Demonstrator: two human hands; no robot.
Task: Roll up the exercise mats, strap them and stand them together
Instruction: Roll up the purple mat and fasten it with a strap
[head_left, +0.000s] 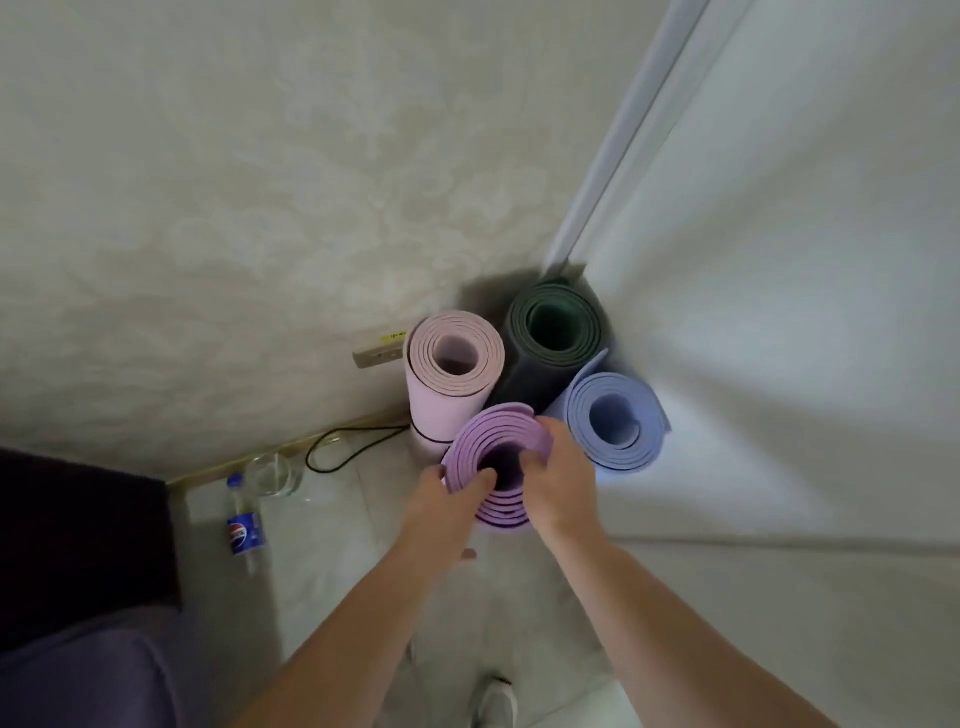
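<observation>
Purple mat (501, 441): rolled, standing on its end in front of the other three, near the corner of the room
Left hand (451, 492): it grasps the top rim of the purple mat, fingers curled over the near-left edge into the hollow
Right hand (558, 475): it grasps the rim on the right side, thumb going into the middle
Other mats: pink mat (451, 364) at the left wall with a dark strap (431, 438) low around it, dark green mat (555, 332) deep in the corner, blue mat (613, 421) at the right wall; all upright and close together
Strap on purple mat: I cannot tell, the lower part is hidden by the hands
Risk, unrolling: the inner coils look loose, so I think the roll may open if the hands let go and no strap holds it
Risk, falling: pushed too hard, it may knock the blue mat, whose outer flap already stands out
Around: a cola bottle (245, 530) and a clear jar (274, 474) on the floor at the left, a black cable (353, 441) from the wall socket (378, 349) behind the pink mat
In the way: the cable lies near the base of the pink mat; the bottle is well apart from the mats
</observation>
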